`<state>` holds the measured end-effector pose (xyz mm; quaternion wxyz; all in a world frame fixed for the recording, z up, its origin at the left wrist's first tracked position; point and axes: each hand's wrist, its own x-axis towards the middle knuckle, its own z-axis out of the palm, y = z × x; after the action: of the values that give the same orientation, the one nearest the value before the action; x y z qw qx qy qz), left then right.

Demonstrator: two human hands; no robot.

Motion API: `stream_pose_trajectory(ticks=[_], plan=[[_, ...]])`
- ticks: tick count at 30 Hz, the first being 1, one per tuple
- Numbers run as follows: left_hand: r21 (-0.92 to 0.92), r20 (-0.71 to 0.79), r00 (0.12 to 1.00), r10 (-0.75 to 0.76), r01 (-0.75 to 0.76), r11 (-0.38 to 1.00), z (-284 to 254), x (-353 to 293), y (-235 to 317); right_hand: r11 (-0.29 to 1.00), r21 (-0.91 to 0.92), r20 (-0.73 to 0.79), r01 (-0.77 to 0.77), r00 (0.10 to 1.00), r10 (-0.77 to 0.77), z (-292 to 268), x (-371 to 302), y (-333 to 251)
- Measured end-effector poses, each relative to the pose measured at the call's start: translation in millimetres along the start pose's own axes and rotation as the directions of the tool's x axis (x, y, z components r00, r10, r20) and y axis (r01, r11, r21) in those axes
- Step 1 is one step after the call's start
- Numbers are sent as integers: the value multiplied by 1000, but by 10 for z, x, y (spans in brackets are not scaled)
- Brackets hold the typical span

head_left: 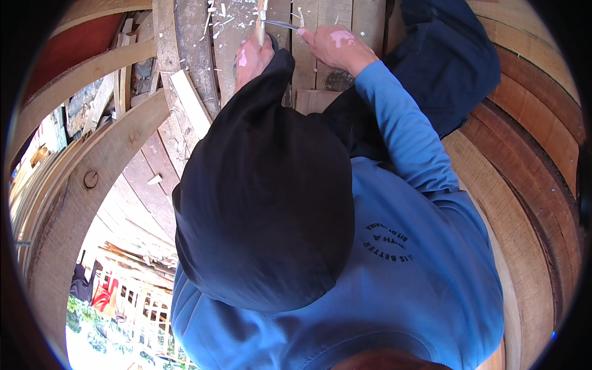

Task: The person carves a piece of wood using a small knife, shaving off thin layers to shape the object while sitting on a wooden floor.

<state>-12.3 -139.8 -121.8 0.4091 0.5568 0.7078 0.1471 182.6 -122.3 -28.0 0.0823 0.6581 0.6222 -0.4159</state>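
At the top of the head view, my left hand (251,59) is closed around a thin pale wooden stick (261,31) that points upward, out of the picture. My right hand (340,47) grips a knife whose handle is hidden in the fist. Its narrow grey blade (282,24) reaches left and touches the stick just above my left fingers. Pale wood shavings (223,11) lie scattered on the planks around both hands. Dark cloth over my raised leg (265,203) hides my left forearm.
Worn floor planks (305,61) run beneath my hands. A pale offcut board (190,102) lies left of my leg. Curved wooden ribs (102,176) rise on the left, with lumber beyond them. Curved planks (524,203) wall the right side, close to my bent leg (453,68).
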Motion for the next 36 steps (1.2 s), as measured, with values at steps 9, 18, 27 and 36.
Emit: stream_pose_trajectory(ticks=[9, 18, 27, 36], plan=[[167, -35, 988, 150, -143, 976, 95, 50, -176, 999, -16, 4, 42, 999, -42, -38, 36, 12], [90, 4, 996, 92, -91, 992, -15, -24, 17, 988, -147, 1, -38, 999, 38, -48, 70, -11], [309, -70, 992, 102, -76, 948, 73, -27, 19, 982, -156, -38, -109, 994, 104, 38, 62, -130], [228, -20, 995, 93, -86, 970, 109, 58, -204, 990, -30, -295, -135, 948, 120, 575, 152, -194]])
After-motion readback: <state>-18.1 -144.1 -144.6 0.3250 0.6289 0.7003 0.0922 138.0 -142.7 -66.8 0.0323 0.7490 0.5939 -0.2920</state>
